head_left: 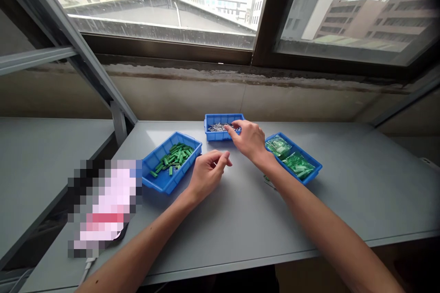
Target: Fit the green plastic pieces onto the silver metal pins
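Observation:
My right hand (pixel 250 138) reaches over the near right side of a small blue bin (pixel 217 136) at the back of the table. That bin holds a heap of thin silvery metal pieces (pixel 216 127). Thumb and forefinger are a little apart above the metal pieces, with nothing visible between them. My left hand (pixel 209 171) is raised beside the right rim of a larger blue bin (pixel 160 187) with green rectangular blocks (pixel 178 154). Its fingers are curled and the thumb lies against them; whatever they may hold is hidden.
A blue bin (pixel 312 178) at right holds clear bags of green pieces (pixel 299 165). Small items (pixel 270 183) lie by my right forearm. A blurred-out device (pixel 106 206) with a white cable (pixel 88 265) lies left. A metal frame (pixel 85 41) slants at left; a window stands behind.

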`<state>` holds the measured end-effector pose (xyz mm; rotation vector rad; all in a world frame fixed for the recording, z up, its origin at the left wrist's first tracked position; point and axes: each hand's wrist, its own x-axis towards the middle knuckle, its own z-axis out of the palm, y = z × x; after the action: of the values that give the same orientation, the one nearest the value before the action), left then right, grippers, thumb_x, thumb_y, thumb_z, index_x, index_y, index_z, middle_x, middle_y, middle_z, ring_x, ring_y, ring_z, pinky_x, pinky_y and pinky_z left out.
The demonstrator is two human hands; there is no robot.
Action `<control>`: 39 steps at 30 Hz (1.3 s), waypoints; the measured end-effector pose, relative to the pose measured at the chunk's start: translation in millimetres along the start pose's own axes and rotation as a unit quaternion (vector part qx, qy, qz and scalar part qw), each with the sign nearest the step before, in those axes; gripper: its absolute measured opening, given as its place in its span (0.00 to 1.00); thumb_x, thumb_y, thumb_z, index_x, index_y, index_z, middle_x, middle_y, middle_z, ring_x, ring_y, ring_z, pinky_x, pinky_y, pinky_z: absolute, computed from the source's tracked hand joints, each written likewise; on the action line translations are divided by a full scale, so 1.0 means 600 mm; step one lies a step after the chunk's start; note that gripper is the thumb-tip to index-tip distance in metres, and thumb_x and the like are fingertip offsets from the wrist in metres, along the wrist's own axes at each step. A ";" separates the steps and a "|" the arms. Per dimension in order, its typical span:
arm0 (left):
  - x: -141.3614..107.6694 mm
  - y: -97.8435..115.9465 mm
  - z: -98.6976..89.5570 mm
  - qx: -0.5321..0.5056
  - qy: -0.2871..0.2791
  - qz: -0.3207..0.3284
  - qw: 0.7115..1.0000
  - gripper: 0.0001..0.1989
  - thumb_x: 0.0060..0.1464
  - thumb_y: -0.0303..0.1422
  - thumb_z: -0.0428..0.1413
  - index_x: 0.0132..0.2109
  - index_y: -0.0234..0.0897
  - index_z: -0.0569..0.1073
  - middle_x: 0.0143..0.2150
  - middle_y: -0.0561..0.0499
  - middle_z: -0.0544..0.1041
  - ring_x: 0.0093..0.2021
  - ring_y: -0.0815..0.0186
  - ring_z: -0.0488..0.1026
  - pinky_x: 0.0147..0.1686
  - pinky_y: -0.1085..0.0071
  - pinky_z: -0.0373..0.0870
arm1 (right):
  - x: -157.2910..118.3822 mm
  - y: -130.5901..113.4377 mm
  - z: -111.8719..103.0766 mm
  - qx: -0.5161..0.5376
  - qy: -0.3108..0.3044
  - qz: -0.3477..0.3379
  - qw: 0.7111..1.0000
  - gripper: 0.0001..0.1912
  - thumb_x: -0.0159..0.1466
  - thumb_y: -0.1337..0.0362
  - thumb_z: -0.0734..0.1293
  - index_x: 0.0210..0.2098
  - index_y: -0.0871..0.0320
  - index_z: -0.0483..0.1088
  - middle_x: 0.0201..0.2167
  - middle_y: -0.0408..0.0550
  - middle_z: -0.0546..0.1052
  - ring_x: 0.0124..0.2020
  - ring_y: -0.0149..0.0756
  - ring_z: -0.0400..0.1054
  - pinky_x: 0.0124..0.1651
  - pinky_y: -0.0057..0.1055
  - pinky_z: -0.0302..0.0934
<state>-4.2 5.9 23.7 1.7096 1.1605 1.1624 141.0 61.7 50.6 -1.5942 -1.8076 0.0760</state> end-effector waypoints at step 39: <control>0.003 -0.023 0.003 0.055 -0.057 0.010 0.997 0.12 0.57 0.37 0.53 0.38 0.36 0.78 0.32 0.50 0.79 0.27 0.70 0.69 0.26 0.76 0.64 | -0.078 0.045 0.005 0.363 -0.160 0.068 0.915 0.12 0.58 0.57 0.68 0.35 0.60 0.73 0.31 0.47 0.77 0.25 0.28 0.67 0.27 0.26 0.62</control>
<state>-6.1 12.0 11.0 1.8489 1.1580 1.0158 161.2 27.7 13.6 -1.1907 -1.6052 1.0059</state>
